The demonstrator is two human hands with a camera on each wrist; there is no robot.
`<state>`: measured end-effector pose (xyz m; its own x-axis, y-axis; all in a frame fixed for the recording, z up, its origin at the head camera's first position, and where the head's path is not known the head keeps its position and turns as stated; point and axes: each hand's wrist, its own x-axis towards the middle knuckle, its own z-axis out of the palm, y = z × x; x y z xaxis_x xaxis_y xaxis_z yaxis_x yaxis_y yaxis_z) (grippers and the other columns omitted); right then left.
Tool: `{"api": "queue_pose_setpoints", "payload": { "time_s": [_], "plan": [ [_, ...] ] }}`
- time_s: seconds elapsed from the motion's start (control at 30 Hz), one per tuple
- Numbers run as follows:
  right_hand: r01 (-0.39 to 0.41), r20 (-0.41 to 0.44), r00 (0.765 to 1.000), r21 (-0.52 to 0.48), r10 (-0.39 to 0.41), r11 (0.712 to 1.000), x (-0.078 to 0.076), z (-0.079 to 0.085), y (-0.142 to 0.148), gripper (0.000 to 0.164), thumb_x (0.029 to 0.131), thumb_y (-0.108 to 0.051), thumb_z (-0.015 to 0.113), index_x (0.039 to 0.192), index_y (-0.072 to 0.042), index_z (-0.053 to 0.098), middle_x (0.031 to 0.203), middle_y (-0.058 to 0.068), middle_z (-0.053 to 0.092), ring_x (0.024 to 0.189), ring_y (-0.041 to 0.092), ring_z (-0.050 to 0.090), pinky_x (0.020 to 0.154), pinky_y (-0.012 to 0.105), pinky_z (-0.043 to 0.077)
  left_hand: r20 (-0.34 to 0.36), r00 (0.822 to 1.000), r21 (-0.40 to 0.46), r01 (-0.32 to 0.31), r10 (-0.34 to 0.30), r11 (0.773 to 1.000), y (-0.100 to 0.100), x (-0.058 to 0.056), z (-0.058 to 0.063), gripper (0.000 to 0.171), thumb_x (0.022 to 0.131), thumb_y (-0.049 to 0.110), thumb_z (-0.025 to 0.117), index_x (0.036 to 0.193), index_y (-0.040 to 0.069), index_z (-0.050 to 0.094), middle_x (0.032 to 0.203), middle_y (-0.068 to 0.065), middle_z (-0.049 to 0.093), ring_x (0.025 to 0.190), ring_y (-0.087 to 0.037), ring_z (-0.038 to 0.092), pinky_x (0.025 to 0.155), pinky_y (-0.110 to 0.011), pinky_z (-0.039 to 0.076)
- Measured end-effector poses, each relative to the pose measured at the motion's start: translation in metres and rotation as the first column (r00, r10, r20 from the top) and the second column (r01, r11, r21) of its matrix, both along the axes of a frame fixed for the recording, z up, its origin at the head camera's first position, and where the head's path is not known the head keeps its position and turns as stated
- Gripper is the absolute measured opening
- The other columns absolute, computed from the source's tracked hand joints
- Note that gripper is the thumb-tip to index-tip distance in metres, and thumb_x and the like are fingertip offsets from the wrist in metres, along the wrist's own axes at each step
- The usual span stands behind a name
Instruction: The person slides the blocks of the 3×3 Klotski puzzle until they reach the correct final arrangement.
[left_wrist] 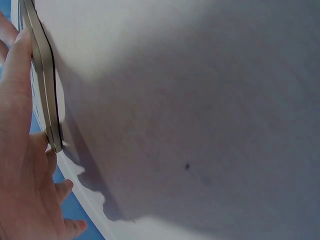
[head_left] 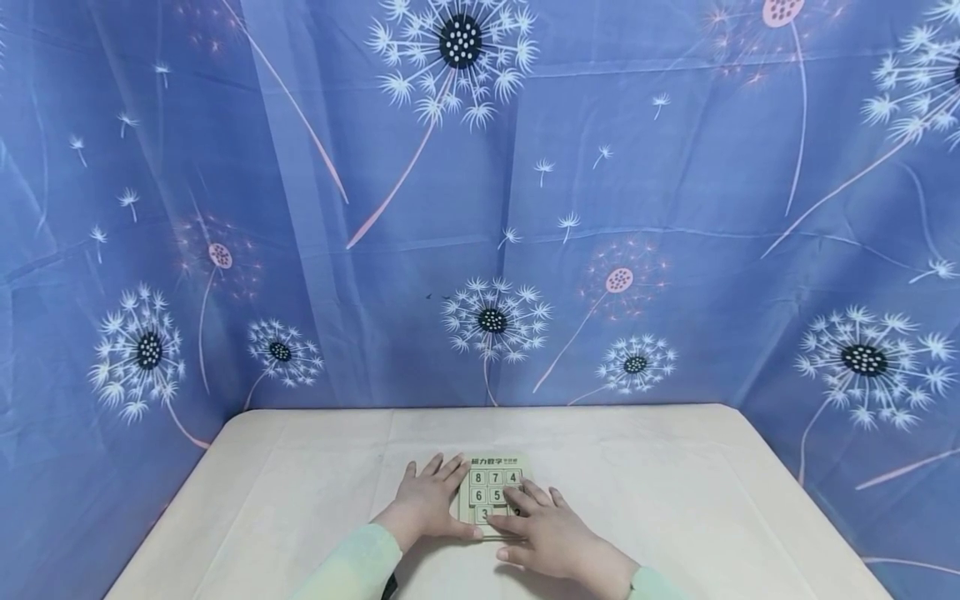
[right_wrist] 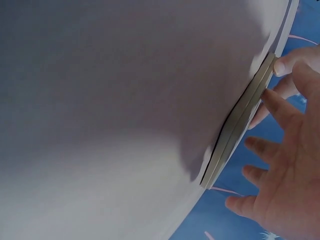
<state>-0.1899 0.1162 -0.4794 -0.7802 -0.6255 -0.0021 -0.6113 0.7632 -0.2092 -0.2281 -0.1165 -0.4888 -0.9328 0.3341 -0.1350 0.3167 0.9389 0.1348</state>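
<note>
A pale green number slide puzzle point(head_left: 495, 460) lies flat near the front middle of the table, with dark printing along its top. Tiles 8, 7 and 4 fill the top row; 6 and 5 point(head_left: 495, 495) show below, then 3 point(head_left: 484, 514). My left hand point(head_left: 429, 504) holds the board at its left side, thumb at the near edge, fingers by the far left corner. Over the right side is my right hand point(head_left: 557, 537), fingers spread, fingertips on the tiles. It hides part of the lower right tiles. In the left wrist view, the puzzle's edge point(left_wrist: 47, 75) shows beside the thumb.
A cream cloth covers the table point(head_left: 300, 483). Blue curtains point(head_left: 390, 333) with dandelion prints stand behind the table and on both sides. Pale green sleeves point(head_left: 356, 562) cover the forearms.
</note>
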Motion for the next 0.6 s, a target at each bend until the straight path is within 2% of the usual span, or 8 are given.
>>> {"api": "queue_pose_setpoints", "payload": {
  "time_s": [0.6],
  "plan": [
    [0.014,0.029,0.999,-0.012,-0.013,1.000,-0.001,0.002,0.012,0.050,0.093,-0.058,0.063,0.136,-0.034,0.067,0.157,0.016,0.050,0.147,0.050,0.041,0.111,0.079,0.036,-0.001,1.000,0.001,-0.014,0.014,1.000,0.001,-0.001,-0.001,0.111,0.070,0.079,0.075,0.157,0.018,0.042,0.166,-0.001,0.040,0.154,-0.035,0.037,0.124,-0.066,0.028]
  ]
}}
